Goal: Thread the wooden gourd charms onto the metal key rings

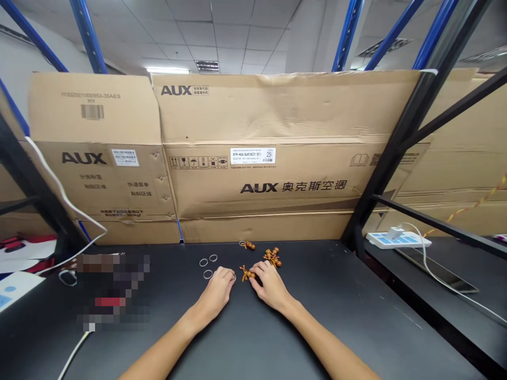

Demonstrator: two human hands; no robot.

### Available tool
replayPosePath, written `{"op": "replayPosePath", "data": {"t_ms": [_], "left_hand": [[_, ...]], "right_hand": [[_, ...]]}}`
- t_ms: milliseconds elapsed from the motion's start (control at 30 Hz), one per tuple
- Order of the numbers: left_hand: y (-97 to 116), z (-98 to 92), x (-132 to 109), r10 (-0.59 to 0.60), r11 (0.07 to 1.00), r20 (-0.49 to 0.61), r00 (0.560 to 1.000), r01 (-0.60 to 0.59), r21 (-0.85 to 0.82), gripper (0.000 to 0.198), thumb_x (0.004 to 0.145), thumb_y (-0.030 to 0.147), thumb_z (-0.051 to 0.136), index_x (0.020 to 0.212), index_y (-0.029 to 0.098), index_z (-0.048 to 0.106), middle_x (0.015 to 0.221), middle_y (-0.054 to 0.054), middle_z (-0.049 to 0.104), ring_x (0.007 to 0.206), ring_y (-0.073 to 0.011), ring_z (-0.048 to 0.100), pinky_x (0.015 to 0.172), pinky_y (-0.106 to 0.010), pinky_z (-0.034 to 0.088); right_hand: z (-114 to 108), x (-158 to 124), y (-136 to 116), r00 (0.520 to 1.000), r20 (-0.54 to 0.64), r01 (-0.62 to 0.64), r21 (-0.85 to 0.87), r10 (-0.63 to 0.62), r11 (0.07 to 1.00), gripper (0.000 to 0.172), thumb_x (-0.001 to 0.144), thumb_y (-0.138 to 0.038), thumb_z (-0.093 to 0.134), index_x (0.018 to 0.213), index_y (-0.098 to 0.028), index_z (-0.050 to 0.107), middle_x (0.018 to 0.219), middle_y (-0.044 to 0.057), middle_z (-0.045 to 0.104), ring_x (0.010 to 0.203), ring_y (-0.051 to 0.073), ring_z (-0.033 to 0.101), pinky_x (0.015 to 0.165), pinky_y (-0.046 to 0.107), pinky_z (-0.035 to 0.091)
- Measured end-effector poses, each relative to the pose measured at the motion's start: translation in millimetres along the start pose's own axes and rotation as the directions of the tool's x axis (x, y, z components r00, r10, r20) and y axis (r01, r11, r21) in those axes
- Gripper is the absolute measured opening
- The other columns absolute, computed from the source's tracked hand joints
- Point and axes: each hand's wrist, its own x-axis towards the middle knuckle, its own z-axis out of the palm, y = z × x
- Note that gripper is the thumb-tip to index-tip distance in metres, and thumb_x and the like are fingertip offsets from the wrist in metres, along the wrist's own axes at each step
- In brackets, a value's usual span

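Observation:
My left hand [218, 285] is closed, its fingertips pinching a metal split ring [234, 277] that shows only in part. Several more rings lie on the black tabletop beside it, among them one ring [208, 274] close to the knuckles. With thumb and fingers, my right hand [270, 285] grips a small brown beaded pendant [247, 274] at its right end. Just beyond the right fingers sits a pile of similar pendants [272, 256]. Farther back lies a single pendant [249, 245] with a ring at its left.
Cardboard boxes [261, 121] wall off the back of the black table [245, 338]. Dark rack posts [396, 153] frame both sides. A blurred-out object [113, 285] with a white cable is at left. On the right are a power strip [398, 240] and a flat dark device [439, 272].

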Motion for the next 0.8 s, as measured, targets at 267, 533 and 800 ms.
{"op": "replayPosePath", "data": {"t_ms": [267, 533, 800], "left_hand": [[0.5, 0.3, -1.0, 0.006, 1.0, -0.014, 1.0, -0.005, 0.016, 0.02, 0.094, 0.015, 0.037, 0.084, 0.019, 0.054, 0.094, -0.008, 0.059, 0.086, -0.0213, 0.054, 0.078, -0.037, 0.049], [4.7, -4.0, -1.2, -0.017, 1.0, 0.021, 1.0, 0.017, -0.001, 0.02, 0.096, 0.018, 0.032, 0.09, 0.019, 0.051, 0.091, -0.007, 0.056, 0.083, -0.0201, 0.052, 0.077, -0.036, 0.048], [11.2, -11.8, 2.1, -0.014, 0.997, 0.087, 0.996, 0.021, -0.081, 0.027, 0.097, 0.027, 0.037, 0.086, 0.02, 0.06, 0.094, -0.006, 0.061, 0.089, -0.0198, 0.054, 0.084, -0.035, 0.047]], "right_hand": [[0.2, 0.1, 0.1, 0.999, 0.025, 0.034, 0.032, -0.035, 0.999, 0.017, 0.085, -0.016, 0.05, 0.098, -0.02, 0.06, 0.095, 0.007, 0.061, 0.09, 0.022, 0.053, 0.086, 0.038, 0.044], [-1.2, -1.5, -2.3, 0.998, 0.055, 0.042, 0.008, -0.043, 0.999, 0.026, 0.08, -0.013, 0.05, 0.104, -0.02, 0.059, 0.098, 0.006, 0.06, 0.092, 0.022, 0.051, 0.083, 0.036, 0.042], [-1.1, -0.7, -4.4, 0.996, 0.063, 0.068, 0.033, -0.07, 0.997, 0.009, 0.087, -0.021, 0.053, 0.094, -0.02, 0.059, 0.093, 0.006, 0.061, 0.09, 0.021, 0.054, 0.08, 0.034, 0.044]]}}
